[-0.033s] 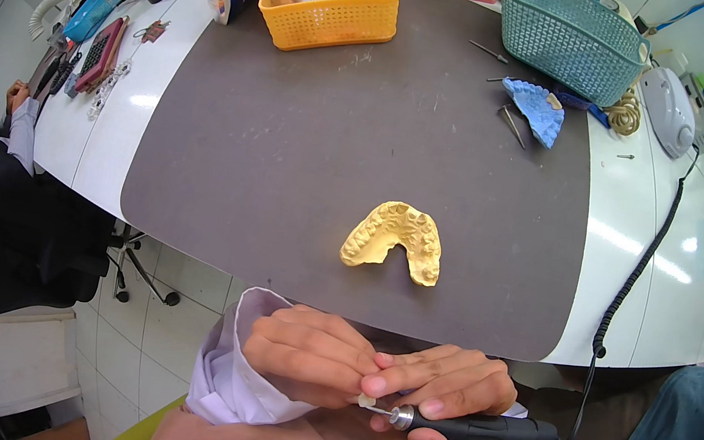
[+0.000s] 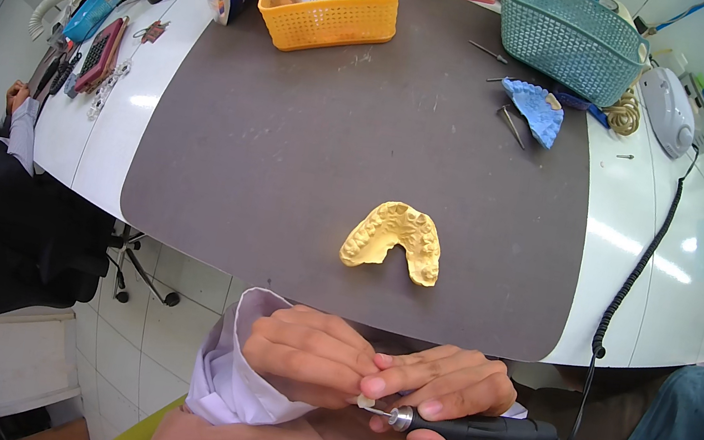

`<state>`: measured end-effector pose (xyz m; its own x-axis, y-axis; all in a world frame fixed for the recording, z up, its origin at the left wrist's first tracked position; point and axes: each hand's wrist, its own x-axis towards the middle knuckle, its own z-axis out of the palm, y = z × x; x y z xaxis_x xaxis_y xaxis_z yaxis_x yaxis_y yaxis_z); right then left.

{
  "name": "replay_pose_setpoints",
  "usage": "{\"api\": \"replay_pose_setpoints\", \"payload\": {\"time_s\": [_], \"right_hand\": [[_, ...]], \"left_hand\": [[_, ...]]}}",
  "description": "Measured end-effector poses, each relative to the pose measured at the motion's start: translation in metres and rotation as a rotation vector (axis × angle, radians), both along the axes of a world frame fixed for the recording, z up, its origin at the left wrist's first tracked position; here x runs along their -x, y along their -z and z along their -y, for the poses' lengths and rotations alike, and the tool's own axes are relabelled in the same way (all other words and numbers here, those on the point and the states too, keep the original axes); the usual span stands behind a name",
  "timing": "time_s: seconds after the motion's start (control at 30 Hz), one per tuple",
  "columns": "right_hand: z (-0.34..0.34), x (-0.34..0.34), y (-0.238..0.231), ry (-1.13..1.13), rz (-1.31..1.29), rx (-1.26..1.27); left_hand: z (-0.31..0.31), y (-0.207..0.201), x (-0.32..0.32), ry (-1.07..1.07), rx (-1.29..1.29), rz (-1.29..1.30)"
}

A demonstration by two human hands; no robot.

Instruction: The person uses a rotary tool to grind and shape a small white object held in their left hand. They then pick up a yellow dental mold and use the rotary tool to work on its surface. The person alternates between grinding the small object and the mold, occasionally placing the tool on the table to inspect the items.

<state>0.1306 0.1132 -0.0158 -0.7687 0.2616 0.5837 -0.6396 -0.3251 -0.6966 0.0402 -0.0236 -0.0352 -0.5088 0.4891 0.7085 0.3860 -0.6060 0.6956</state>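
Observation:
Just in front of the desk's near edge, my two hands meet over my lap. My right hand is closed around a black dental handpiece with a silver nose, lying nearly level. Its thin bur points left and reaches a small off-white tooth crown. My left hand is closed, fingers bent, pinching the crown at its fingertips; the thumb is mostly hidden. The right fingertips touch the left ones. Beyond the hands, a yellow dental cast, arch-shaped with teeth, lies on the dark mat.
A coiled cord runs from the handpiece to a white control unit. A yellow basket, a teal basket, a blue cast piece and loose burs stand or lie farther back. People sit left and right.

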Motion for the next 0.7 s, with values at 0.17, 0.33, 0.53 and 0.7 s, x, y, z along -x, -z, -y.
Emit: {"api": "replay_pose_setpoints", "payload": {"time_s": [0.17,0.33,0.53,0.7], "right_hand": [[0.001,-0.002,0.002,0.020,0.000,0.003],[-0.013,-0.014,0.009,0.008,0.034,-0.009],[-0.010,-0.020,0.013,0.165,0.016,-0.020],[-0.009,-0.020,0.005,0.142,0.010,-0.054]], "left_hand": [[-0.001,0.001,0.000,0.018,-0.005,-0.004],[-0.001,-0.006,-0.002,-0.074,0.079,-0.017],[-0.026,-0.009,-0.007,-0.329,0.028,-0.221],[-0.029,-0.001,0.002,-0.309,-0.009,-0.344]]}}
